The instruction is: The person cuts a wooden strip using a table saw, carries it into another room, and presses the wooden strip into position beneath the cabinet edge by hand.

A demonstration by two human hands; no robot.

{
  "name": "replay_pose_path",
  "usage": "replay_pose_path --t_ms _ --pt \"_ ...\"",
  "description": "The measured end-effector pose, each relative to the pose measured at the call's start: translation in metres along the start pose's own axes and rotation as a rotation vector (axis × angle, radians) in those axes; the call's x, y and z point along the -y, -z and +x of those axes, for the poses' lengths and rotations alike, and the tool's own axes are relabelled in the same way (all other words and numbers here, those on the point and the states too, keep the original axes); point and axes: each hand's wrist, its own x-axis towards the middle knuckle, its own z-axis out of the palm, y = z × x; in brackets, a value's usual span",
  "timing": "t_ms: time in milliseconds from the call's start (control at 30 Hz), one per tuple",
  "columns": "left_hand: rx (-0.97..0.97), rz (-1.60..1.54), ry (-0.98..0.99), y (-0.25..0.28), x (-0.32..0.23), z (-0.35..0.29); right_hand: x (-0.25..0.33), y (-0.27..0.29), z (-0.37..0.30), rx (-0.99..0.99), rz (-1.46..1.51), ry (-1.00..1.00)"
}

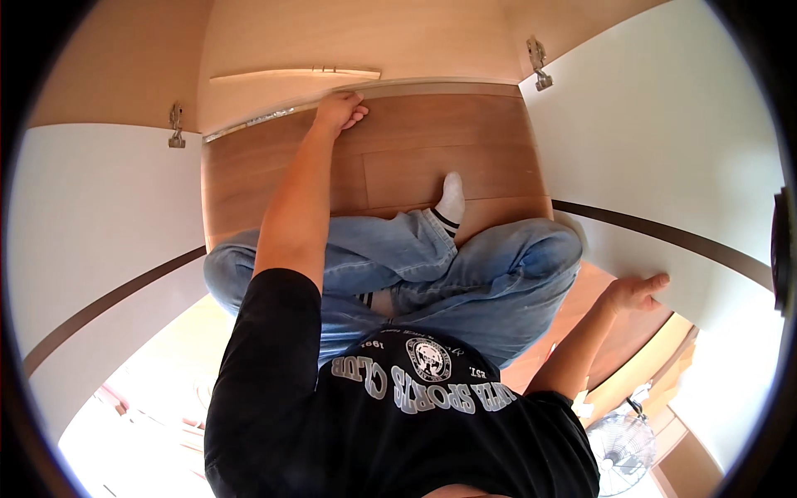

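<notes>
My left hand [339, 113] is closed, its fingers curled in at the front lower edge of a wooden cabinet. A thin pale, shiny strip [266, 119] runs along that edge to the hand. Whatever the fingers hold, if anything, is hidden. On the cabinet's bottom panel [432, 41], just beyond the hand, lies a long thin wooden stick [290, 74]. Off to the right, my right hand [636, 293] is at the lower edge of the white right door [664, 141], its fingers partly stretched and no object visible in it.
A white left door [108, 199] stands swung out, with a metal hinge [176, 126]; another hinge [538, 65] is on the right. My crossed legs in jeans [390, 249] rest on the brown wood floor [415, 137]. A fan [621, 452] stands at the lower right.
</notes>
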Motion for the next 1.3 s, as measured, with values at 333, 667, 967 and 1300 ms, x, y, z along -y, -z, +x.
replay_pose_path --t_ms 333,667,967,1300 --pt "0.032 0.025 -0.002 0.017 0.003 -0.004 0.001 -0.006 -0.008 0.023 0.015 -0.055" --pt "0.090 -0.019 -0.104 0.024 0.014 -0.041 0.000 0.076 -0.086 0.519 -0.526 -0.507" --pt "0.077 0.635 -0.389 0.093 -0.042 -0.177 0.116 -0.104 -0.203 1.163 -0.191 0.099" --pt "-0.054 0.595 -0.468 0.141 0.032 -0.128 0.060 -0.371 -0.333 1.377 -0.220 1.002"
